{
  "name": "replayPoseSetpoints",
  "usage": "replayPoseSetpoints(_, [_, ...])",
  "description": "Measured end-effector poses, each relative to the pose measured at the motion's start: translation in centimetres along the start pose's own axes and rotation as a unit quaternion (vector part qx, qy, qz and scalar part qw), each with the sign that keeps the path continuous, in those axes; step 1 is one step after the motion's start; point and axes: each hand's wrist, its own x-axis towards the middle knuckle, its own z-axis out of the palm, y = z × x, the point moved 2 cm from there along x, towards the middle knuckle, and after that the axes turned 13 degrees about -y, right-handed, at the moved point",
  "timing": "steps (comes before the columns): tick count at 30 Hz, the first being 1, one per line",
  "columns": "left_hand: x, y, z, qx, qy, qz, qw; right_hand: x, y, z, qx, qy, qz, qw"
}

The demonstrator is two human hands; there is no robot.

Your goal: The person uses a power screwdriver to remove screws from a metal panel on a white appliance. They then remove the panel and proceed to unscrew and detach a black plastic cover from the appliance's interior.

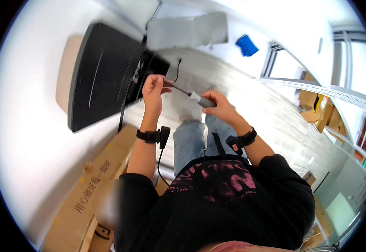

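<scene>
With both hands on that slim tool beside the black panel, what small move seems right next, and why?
Probably steady the grip first: the left hand pinches the thin dark end of the tool, the right hand holds its grey handle, and it hangs in the air just short of the black panel.

- Your left hand (153, 86) is raised in front of you, its grip closed around the thin dark end of a slim tool (189, 94).
- Your right hand (220, 107) closes on the tool's thicker grey and white end, so the tool runs tilted between both hands.
- Each wrist wears a black strap; a thin cable (161, 161) hangs from the left one.
- A black panel (103, 73) leans against the white wall (27, 138) to your left, just beyond your left hand.
- Flattened cardboard boxes (94, 185) lie on the floor below it.
- A blue object (246, 45) lies on the pale floor farther off.
- Metal shelving (338, 109) with cardboard stands to your right.
</scene>
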Motion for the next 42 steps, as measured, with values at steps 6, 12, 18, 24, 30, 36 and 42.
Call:
replayPoseSetpoints(6, [8.5, 4.5, 12.1, 0.008, -0.119, -0.062, 0.991, -5.8, -4.4, -10.2, 0.067, 0.079, -0.032, 0.994])
replayPoseSetpoints(12, [16.6, 7.0, 20.9, 0.237, -0.067, 0.052, 0.968, -8.9, -6.1, -18.3, 0.106, 0.134, -0.065, 0.983])
replayPoseSetpoints(18, [21.2, 5.1, 25.8, 0.388, 0.004, 0.171, 0.906, -9.9, -5.4, -21.6, 0.123, 0.167, -0.026, 0.978])
replayPoseSetpoints(24, [22.5, 3.7, 25.9, 0.466, 0.034, 0.229, 0.854, -9.4, -3.8, -22.5, 0.153, 0.164, -0.019, 0.974])
replayPoseSetpoints(30, [22.5, 4.2, 26.7, 0.470, 0.026, 0.185, 0.862, -7.9, -4.2, -22.8, 0.153, 0.168, -0.020, 0.974])
replayPoseSetpoints(36, [22.6, 4.7, 26.1, 0.505, 0.002, 0.194, 0.841, -6.6, -5.3, -22.6, 0.170, 0.157, -0.020, 0.973])
replayPoseSetpoints(42, [19.1, 6.9, 22.7, 0.423, -0.029, 0.231, 0.876, -4.3, -4.4, -21.7, 0.138, 0.116, 0.024, 0.983])
